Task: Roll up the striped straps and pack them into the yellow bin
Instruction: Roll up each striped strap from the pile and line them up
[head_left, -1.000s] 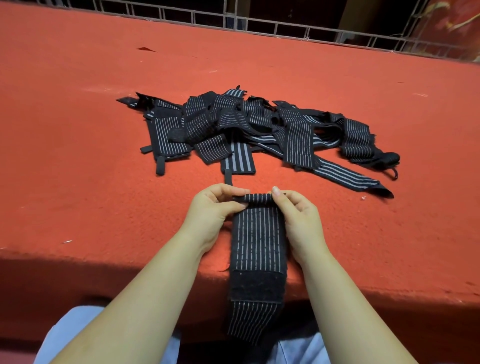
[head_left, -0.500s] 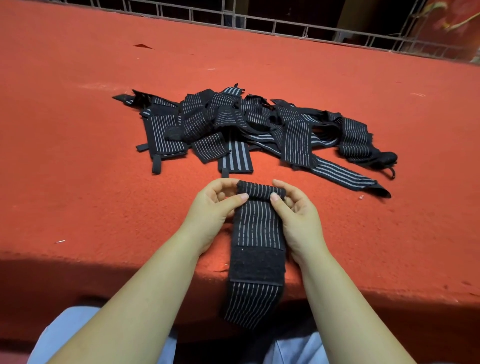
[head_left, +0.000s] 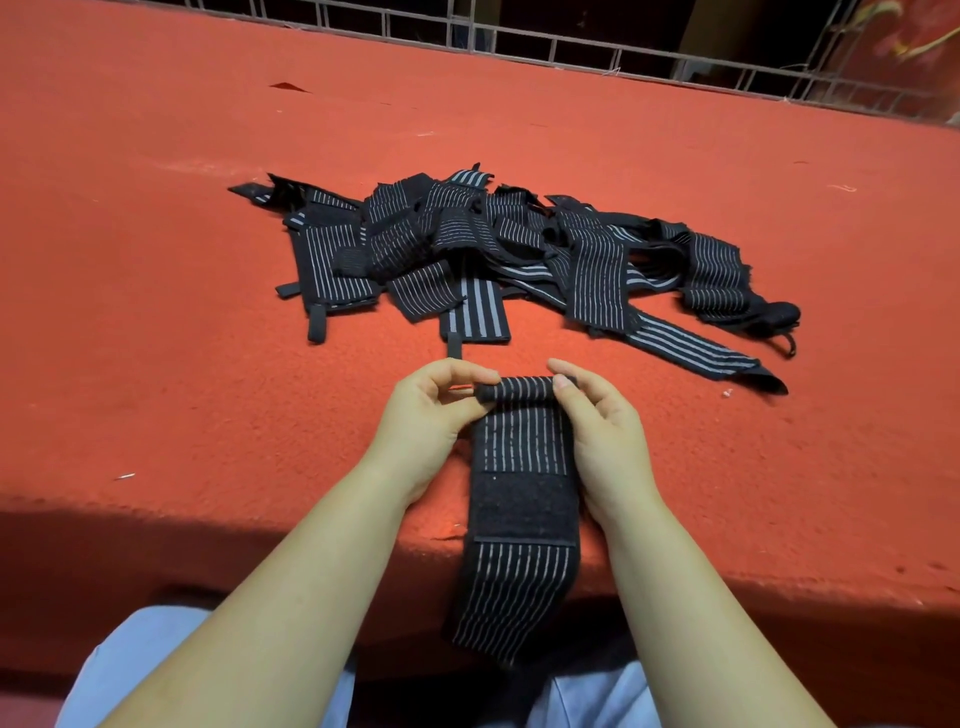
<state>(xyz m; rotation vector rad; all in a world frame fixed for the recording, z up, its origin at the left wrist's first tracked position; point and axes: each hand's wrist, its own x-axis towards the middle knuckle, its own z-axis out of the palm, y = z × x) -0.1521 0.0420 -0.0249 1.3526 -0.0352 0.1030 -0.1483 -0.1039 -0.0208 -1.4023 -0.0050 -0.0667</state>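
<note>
Head view shows the left hand (head_left: 434, 415) and the right hand (head_left: 597, 415) side by side at about 6 o'clock of the red cloth-covered table (head_left: 156, 312), each pinching one end of a small roll (head_left: 524, 389) formed at the far end of a striped strap (head_left: 522, 499). Thumb and forefinger of each hand close on the roll's ends while the other fingers curl loosely behind. From the roll the strap runs flat toward the person, crosses a plain black fastening patch (head_left: 522, 506), then droops over the table's near edge, its loose tail hanging above the person's lap. Judging from this, the rolling has only begun: the roll is thin and most of the strap lies unrolled. To do it well, both hands should probably turn together so the roll stays square to the stripes and its ends stay flush; uneven turning would likely make it cone out. Light tension toward the hanging tail should keep the turns tight, and the stiffer patch may need firmer pressure as it comes under. At 12 o'clock of the hands, a little apart from them, lies a tangled pile of straps (head_left: 519, 254) waiting to be rolled. Beyond it, at the table's far edge, runs a metal railing (head_left: 571, 47). No yellow bin is in view, so where the rolled strap goes cannot be told.
</note>
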